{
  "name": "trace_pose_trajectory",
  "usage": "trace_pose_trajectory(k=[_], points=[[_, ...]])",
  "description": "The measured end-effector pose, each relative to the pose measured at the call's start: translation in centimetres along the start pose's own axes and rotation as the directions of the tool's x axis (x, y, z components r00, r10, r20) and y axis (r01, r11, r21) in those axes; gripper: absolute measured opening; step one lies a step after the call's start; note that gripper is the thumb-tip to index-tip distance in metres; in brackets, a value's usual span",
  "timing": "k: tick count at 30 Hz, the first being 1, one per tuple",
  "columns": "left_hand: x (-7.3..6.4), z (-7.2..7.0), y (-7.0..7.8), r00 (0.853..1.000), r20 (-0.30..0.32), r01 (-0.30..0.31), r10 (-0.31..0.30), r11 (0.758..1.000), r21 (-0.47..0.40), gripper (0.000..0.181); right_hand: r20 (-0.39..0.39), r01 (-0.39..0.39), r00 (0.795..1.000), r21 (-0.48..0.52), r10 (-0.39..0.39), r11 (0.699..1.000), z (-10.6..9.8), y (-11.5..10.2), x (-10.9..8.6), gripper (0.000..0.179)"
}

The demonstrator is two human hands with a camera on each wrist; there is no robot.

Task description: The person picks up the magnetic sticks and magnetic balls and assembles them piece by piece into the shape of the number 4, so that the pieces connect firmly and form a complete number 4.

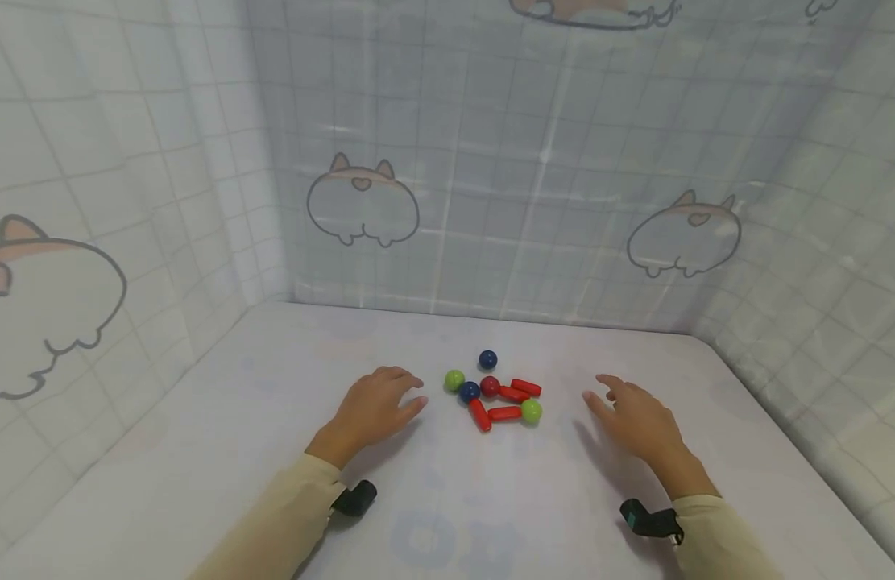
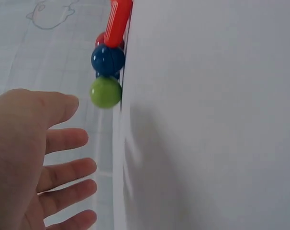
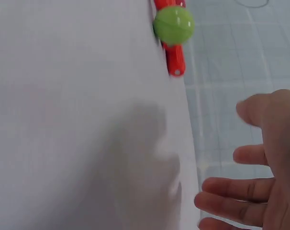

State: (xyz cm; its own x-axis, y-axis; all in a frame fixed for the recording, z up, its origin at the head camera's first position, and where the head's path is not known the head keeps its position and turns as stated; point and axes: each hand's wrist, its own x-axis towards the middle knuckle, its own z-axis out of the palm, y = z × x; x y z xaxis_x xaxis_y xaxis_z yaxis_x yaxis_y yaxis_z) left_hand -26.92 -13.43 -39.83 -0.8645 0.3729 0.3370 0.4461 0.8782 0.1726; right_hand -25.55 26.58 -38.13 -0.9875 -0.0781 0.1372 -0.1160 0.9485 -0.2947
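My left hand (image 1: 374, 405) hovers above the table, left of a loose cluster of small balls and rods, its fingers relaxed and holding nothing. Nearest to it is a green ball (image 1: 455, 380), with a blue ball (image 1: 470, 392) beside it. On the cluster's right side lies another green ball (image 1: 532, 411), touching the end of a red rod (image 1: 505, 413). More red rods (image 1: 526, 387) lie around a dark red ball (image 1: 490, 387). A second blue ball (image 1: 487, 359) sits apart at the back. Out to the right, my right hand (image 1: 636, 419) is raised, fingers loosely spread and nothing in them.
The white tabletop (image 1: 222, 451) runs back to a hanging curtain (image 1: 505, 177) with a grid and animal pattern. Similar cloth walls (image 1: 839, 266) stand at left and right. Each wrist carries a small black camera (image 1: 356, 499).
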Motion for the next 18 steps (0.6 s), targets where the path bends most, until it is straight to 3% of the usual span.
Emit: trace_pose_trajectory(k=[5,9,18], points=[[0.9,0.2,1.6,1.000,-0.025,0.011,-0.011,1.000,-0.011,0.029,0.011,-0.030,1.000,0.154,0.028,0.988,0.9,-1.6,0.7,0.052],[1.5,0.6,2.9,1.000,-0.012,0.027,-0.027,1.000,-0.016,0.030,0.033,-0.046,0.999,0.251,0.039,0.967,1.7,-2.8,0.9,0.045],[2.0,1.4,5.5,0.999,0.029,0.019,-0.018,0.998,-0.052,0.029,0.045,-0.052,0.998,0.368,0.038,0.928,3.3,-4.5,0.8,0.034]])
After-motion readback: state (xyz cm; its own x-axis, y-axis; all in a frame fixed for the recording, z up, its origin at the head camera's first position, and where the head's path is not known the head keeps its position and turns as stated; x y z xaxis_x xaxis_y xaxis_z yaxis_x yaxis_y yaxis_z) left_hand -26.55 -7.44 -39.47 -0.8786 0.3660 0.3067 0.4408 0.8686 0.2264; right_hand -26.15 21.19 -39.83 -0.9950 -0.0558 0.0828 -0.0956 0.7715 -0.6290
